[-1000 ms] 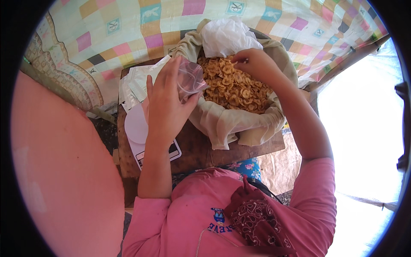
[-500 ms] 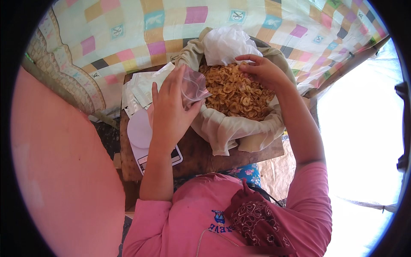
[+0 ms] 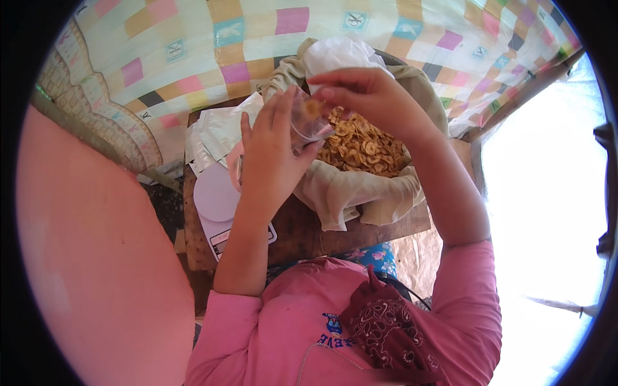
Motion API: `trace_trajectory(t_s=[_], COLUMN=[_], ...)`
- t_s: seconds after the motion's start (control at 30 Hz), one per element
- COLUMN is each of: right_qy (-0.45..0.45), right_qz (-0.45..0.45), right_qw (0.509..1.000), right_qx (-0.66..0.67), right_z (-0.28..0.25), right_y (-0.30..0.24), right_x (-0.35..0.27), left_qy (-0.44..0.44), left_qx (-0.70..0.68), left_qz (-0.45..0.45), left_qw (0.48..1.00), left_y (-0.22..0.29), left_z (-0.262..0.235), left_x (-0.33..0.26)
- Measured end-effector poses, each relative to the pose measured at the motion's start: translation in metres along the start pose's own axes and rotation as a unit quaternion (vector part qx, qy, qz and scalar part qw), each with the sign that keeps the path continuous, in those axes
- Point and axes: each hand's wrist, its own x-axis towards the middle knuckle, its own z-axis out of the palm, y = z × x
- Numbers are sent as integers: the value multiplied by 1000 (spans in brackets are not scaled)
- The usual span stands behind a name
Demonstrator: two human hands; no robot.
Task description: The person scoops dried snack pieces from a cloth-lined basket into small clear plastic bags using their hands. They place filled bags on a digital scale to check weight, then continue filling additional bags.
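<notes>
Left hand, fingers closed round a clear plastic pouch, just beside the chips; right hand, fingers bent at the pouch, grip indeterminable; thin, round, golden-brown chips, heaped in a beige cloth-lined container; white round-topped scale and flat silvery packets, on a brown wooden surface.

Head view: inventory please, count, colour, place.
table: one, brown, centre
cloth: one, beige, table's right
chips: many, golden-brown, inside cloth
plastic bag: one, white, beyond chips
pouch: one, transparent, left of chips
flat packets: several, silvery, table's far left
scale: one, whitish, table's left
patterned sheet: one, multicoloured, background
floral fabric: one, blue, below table
large surface: one, pink, far left
shirt: one, pink, lower centre
bandana: one, dark red, on shirt
left hand: one, holding pouch
right hand: one, at pouch
</notes>
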Motion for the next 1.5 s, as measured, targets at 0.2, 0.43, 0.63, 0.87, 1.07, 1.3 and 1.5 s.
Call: trace_trajectory(t_s=[0.2,0.43,0.63,0.87,1.07,1.3,1.5], right_qy=[66,-23,-38,9,30,49,-46], right_qz=[106,173,226,272,99,24,15], right_qw=[963,892,950,916,978,966,897], right_qx=[-237,-417,-211,296,179,-253,-440], right_z=[-47,-31,-47,-55,-24,-18,-1], right_y=[12,81,74,59,14,1,68], right_x=[-12,-55,-58,-48,-24,-33,-52], left_qy=[-2,-8,-12,-21,-24,-1,-10], left_qx=[-8,-22,-21,-6,19,-21,-31], left_qz=[14,9,5,34,29,27,26], left_qw=[1000,1000,1000,999,999,999,999], left_y=[-6,-7,-9,0,9,8,6], left_z=[-6,-3,-4,-1,5,1,-1], left_x=[-1,-4,-6,-5,-3,-3,-2])
